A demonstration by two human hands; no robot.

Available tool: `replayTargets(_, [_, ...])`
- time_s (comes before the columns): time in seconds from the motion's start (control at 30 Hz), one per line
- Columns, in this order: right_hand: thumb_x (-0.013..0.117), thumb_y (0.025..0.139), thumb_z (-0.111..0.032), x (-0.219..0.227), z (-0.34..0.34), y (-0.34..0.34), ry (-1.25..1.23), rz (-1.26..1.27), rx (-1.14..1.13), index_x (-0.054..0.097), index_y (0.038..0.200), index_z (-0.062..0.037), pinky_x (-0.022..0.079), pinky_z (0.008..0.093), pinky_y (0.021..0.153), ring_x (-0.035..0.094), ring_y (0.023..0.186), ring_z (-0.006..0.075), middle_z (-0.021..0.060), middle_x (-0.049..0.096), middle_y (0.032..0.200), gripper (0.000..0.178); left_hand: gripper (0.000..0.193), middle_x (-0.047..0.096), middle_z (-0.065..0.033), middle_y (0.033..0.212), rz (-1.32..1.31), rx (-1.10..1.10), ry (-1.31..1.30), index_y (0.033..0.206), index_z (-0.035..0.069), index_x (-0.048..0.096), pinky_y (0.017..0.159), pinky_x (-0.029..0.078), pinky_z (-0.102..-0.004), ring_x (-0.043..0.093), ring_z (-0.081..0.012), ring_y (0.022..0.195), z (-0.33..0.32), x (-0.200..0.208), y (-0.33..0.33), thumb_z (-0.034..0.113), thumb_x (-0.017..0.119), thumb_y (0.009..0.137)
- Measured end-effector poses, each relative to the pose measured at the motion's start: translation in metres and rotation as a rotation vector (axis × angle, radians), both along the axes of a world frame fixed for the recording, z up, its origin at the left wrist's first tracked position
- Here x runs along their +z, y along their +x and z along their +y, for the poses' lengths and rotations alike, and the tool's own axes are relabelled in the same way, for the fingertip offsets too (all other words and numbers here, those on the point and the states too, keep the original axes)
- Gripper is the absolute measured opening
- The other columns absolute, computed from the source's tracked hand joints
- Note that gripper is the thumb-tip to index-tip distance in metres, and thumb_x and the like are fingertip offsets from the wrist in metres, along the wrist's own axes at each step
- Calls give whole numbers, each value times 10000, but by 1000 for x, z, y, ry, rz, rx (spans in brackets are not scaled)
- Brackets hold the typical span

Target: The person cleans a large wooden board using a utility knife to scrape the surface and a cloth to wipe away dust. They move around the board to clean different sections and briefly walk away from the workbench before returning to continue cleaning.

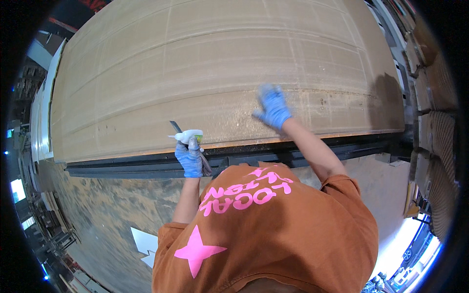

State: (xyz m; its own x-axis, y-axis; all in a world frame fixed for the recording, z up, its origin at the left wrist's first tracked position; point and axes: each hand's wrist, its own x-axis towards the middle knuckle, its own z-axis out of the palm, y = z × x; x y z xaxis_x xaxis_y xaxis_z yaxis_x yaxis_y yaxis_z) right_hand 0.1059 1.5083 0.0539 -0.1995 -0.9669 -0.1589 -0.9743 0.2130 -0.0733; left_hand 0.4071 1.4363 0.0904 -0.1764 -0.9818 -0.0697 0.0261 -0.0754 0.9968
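My left hand [189, 161], in a blue glove, is closed at the near edge of a large brown board [195, 63]. It grips a small white bottle [189, 136] with a narrow nozzle pointing left and a patch of green-yellow. A dark flat blade [175, 126] sticks up beside the bottle, seemingly from the same grip. Some grey cloth-like material [206, 166] hangs by that hand. Further right, my gloved right hand [273, 105] is over the board with thumb and fingers apart, blurred by motion. Pale crumbs and dust [242, 115] are scattered between the hands.
A dark rail [146, 166] runs beneath the board's near edge. White cut pieces [145, 242] lie on the dusty floor [107, 210] at lower left. Stacked corrugated sheets [439, 146] stand along the right side. White panels [46, 107] stand at the left.
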Motion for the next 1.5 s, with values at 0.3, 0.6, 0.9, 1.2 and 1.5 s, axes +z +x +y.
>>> replayTargets(0.3, [549,759,-588,-19,36,87,-250,-322,417,430,1312,-64,123,525,1101,267,1331,369,220,329,1403,771,260,599,-10,868,-18,-8,-26,1017,34,596,521,445,-206,527,-67,672,-4,-4,4,250,632,877])
replayTargets(0.6, [595,750,-479,-20,37,111,-414,-432,386,539,1195,-106,220,504,1062,371,1242,375,191,429,1316,583,204,593,-14,851,-40,-70,-107,972,28,609,519,447,-215,523,-75,656,1,-5,14,210,605,882])
replayTargets(0.9, [615,750,-427,-9,62,129,-427,-437,574,624,1012,-146,342,450,955,548,1013,266,103,600,1006,384,244,578,13,855,-43,-211,-34,952,42,598,578,390,-208,482,-59,683,26,-8,25,274,608,879])
replayTargets(1.2, [630,777,-308,-10,136,66,-666,-282,-88,591,1090,-104,398,444,918,549,1037,312,125,594,1104,376,261,608,-7,818,26,-171,41,935,42,634,527,390,-211,497,-69,619,97,0,-16,296,619,875])
replayTargets(1.5, [551,846,-325,-30,229,50,-149,-679,6,640,1094,-125,491,434,799,628,867,340,152,658,962,331,250,605,-11,858,40,-35,78,974,51,612,610,431,-221,518,-77,704,194,-3,-46,276,637,869])
